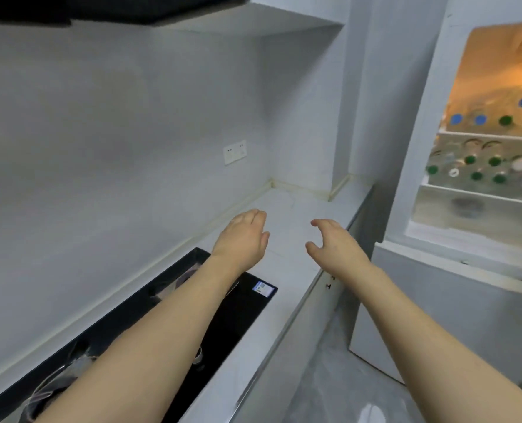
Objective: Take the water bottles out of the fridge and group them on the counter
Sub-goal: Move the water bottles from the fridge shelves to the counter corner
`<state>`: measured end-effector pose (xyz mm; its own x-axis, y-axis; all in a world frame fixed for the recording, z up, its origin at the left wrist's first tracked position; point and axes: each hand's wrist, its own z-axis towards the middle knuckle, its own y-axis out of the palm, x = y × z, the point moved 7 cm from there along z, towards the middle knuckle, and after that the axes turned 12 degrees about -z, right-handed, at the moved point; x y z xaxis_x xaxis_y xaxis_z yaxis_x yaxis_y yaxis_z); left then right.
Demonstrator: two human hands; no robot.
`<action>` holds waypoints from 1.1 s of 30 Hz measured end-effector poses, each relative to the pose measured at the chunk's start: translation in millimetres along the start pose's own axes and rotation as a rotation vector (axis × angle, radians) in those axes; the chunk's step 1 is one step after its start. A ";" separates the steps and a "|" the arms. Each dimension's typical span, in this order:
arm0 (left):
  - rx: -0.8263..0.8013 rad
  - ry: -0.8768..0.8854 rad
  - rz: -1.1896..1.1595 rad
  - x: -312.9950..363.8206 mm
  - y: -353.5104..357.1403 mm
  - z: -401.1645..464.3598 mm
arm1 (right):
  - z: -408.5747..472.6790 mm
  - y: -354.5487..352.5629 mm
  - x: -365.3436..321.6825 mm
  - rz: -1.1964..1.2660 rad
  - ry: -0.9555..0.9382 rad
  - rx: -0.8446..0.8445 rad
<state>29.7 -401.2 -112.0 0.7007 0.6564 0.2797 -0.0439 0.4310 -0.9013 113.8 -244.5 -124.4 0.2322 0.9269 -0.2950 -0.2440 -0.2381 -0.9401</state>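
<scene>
An open fridge (421,166) stands at the right, lit orange inside. Its upper shelf carries water bottles with blue and green caps (505,120). The shelf below holds several more bottles with green and white caps (482,166). My left hand (241,238) and my right hand (334,244) hover side by side over the white counter (296,206), left of the fridge. Both hands are empty, with fingers apart and curved. No bottle stands on the counter part that shows.
A black cooktop (235,303) is set into the counter under my left forearm. A wall socket (234,152) sits on the back wall. A dark hood hangs at the top left. Grey floor lies between the counter and the fridge's lower door (437,306).
</scene>
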 end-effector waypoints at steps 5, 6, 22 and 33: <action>-0.059 0.126 -0.031 39.6 45.2 69.3 | 30.9 -10.2 67.6 -0.009 0.099 0.026; -0.062 0.153 -0.036 45.4 55.7 86.9 | 39.8 -11.5 83.3 -0.012 0.123 0.036; -0.196 0.435 -0.183 167.2 158.6 322.9 | 167.7 -65.7 285.2 -0.054 0.440 0.151; -0.180 0.693 -0.339 327.5 201.9 422.0 | 190.8 -150.7 436.9 -0.092 0.641 0.339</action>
<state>-50.2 162.1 -62.7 0.9417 -0.0534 0.3322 0.3256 0.3933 -0.8598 72.4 251.7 -79.0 0.7460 0.5623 -0.3568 -0.4507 0.0318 -0.8921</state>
